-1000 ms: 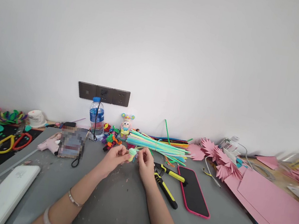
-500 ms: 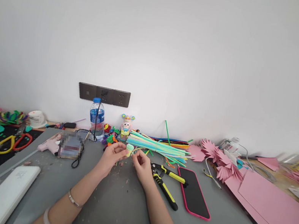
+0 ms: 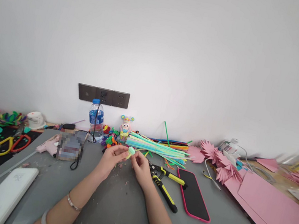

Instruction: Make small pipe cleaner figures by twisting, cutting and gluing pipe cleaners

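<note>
A small pale green and yellow fuzzy piece (image 3: 131, 152) is pinched in the fingertips of my left hand (image 3: 112, 159). My right hand (image 3: 140, 165) is closed close beside it, its fingertips touching or nearly touching the piece; what they grip is too small to make out. Behind my hands lies a bundle of pastel pipe cleaners (image 3: 157, 148). A little figure with big eyes (image 3: 125, 127) stands against the wall. Yellow-and-black pliers (image 3: 167, 186) lie with handles spread to the right of my right hand.
Right of the pliers are a pink-cased phone (image 3: 195, 197) and pink paper sheets (image 3: 273, 215). To the left are a water bottle (image 3: 96, 120), a pink glue gun (image 3: 48, 145), a white box (image 3: 4, 194) and scissors (image 3: 12, 145). Another person's arm shows at the left edge.
The fuzzy piece has tilted to the right in my left fingers, and my two hands are slightly closer together. The other person's arm at the left has drawn further out of view.
</note>
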A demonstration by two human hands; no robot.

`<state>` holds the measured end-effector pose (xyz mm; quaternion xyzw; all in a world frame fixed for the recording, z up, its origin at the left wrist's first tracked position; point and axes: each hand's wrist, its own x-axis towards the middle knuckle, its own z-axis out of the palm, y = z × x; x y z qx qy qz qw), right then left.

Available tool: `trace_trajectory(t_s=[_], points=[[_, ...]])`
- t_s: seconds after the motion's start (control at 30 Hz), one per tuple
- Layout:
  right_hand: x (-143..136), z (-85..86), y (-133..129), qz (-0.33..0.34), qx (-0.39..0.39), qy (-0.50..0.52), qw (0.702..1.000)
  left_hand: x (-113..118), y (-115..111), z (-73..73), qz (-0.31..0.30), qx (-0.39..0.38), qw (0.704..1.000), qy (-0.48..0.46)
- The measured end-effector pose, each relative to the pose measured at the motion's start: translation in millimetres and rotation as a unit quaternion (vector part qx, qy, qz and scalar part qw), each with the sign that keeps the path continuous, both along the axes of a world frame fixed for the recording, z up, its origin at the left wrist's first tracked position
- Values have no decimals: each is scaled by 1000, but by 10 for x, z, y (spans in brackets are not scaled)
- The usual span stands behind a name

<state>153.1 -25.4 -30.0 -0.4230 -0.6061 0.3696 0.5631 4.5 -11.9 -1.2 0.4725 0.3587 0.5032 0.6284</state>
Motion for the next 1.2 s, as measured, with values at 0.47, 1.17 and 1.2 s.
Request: trace_trajectory(t_s=[0.47, 1.17, 1.2], points=[[21, 10, -16, 3, 15, 15, 1000, -5, 2, 13, 34, -6, 999, 30], [14, -1, -20, 48, -32, 5, 998, -33, -4, 41, 60, 144, 976, 154], [10, -1, -20, 51, -35, 6, 998, -36, 7, 27, 61, 153, 974, 158]])
